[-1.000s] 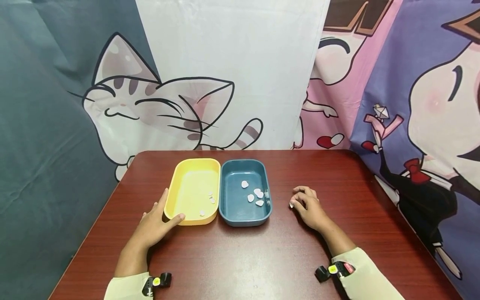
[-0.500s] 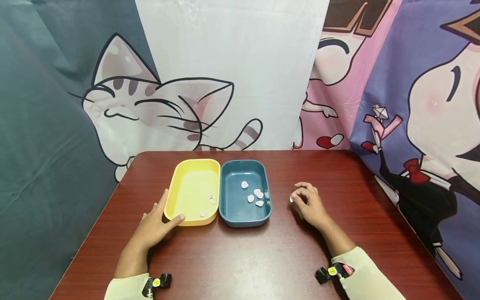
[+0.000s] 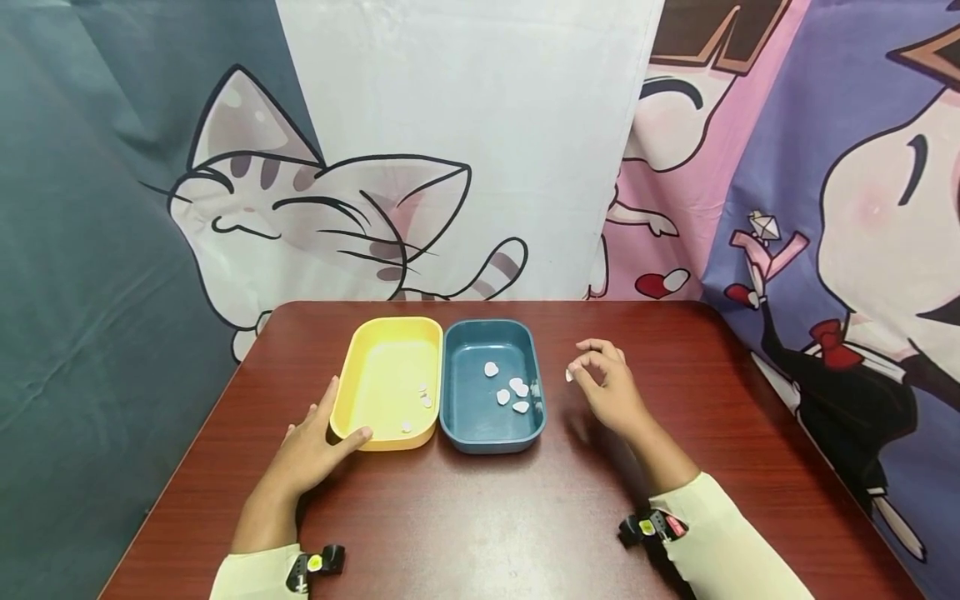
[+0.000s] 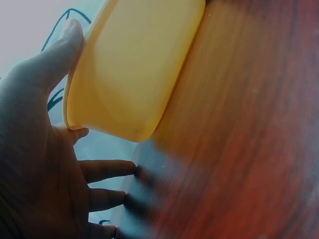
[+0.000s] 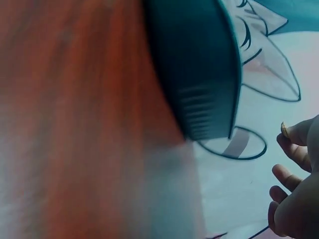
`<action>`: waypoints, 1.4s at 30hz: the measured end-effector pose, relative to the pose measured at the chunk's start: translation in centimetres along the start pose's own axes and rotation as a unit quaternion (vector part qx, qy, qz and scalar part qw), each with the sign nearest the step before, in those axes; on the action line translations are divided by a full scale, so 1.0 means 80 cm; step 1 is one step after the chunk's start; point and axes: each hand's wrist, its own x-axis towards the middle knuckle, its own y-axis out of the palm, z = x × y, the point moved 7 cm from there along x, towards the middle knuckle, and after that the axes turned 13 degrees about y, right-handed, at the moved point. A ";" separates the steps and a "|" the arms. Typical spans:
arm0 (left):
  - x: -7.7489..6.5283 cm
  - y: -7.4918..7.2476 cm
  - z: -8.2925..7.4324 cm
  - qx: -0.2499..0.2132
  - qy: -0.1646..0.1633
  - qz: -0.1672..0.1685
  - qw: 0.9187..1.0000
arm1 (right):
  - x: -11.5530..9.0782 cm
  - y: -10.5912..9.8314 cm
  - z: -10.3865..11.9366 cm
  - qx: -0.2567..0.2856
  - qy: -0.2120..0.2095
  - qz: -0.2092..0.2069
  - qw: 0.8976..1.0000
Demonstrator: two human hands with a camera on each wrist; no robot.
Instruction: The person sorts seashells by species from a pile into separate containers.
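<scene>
My right hand is raised over the table just right of the blue tray. Between thumb and forefinger it pinches a small flat white piece, whose thin edge also shows at the fingertips in the right wrist view. My left hand lies at the near left corner of the yellow tray, thumb along its front rim and fingers spread beside its left wall. Several white pieces lie in the blue tray. A few smaller pale pieces sit in the yellow one.
Side by side, the two trays stand on a dark red wooden table. A cloth backdrop with a cartoon cat rises behind the table's far edge, and another printed cloth hangs at the right.
My right hand has lifted and moved away from me and slightly left, towards the blue tray, carrying the white piece. The left hand has stayed at the yellow tray.
</scene>
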 end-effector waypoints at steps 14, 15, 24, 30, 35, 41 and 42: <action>0.000 0.001 0.001 -0.004 0.004 -0.002 1.000 | 0.014 0.029 0.062 0.002 -0.030 0.022 0.999; 0.000 0.001 0.001 -0.005 0.003 -0.002 1.000 | 0.014 0.032 0.066 0.003 -0.029 0.026 0.999; 0.001 -0.003 0.001 -0.003 0.003 -0.004 1.000 | 0.021 0.069 0.100 0.003 -0.006 0.057 0.998; 0.000 0.000 0.000 -0.003 0.004 -0.003 1.000 | 0.024 0.093 0.120 0.001 0.013 0.064 0.998; 0.000 -0.001 -0.001 -0.001 0.003 -0.005 1.000 | 0.024 0.116 0.139 0.001 0.019 0.074 0.997; 0.000 -0.002 -0.001 -0.001 0.005 -0.005 1.000 | 0.023 0.142 0.158 -0.014 0.030 0.090 0.995; -0.001 -0.002 -0.001 0.000 0.005 -0.005 1.000 | 0.023 0.147 0.160 -0.017 0.034 0.095 0.995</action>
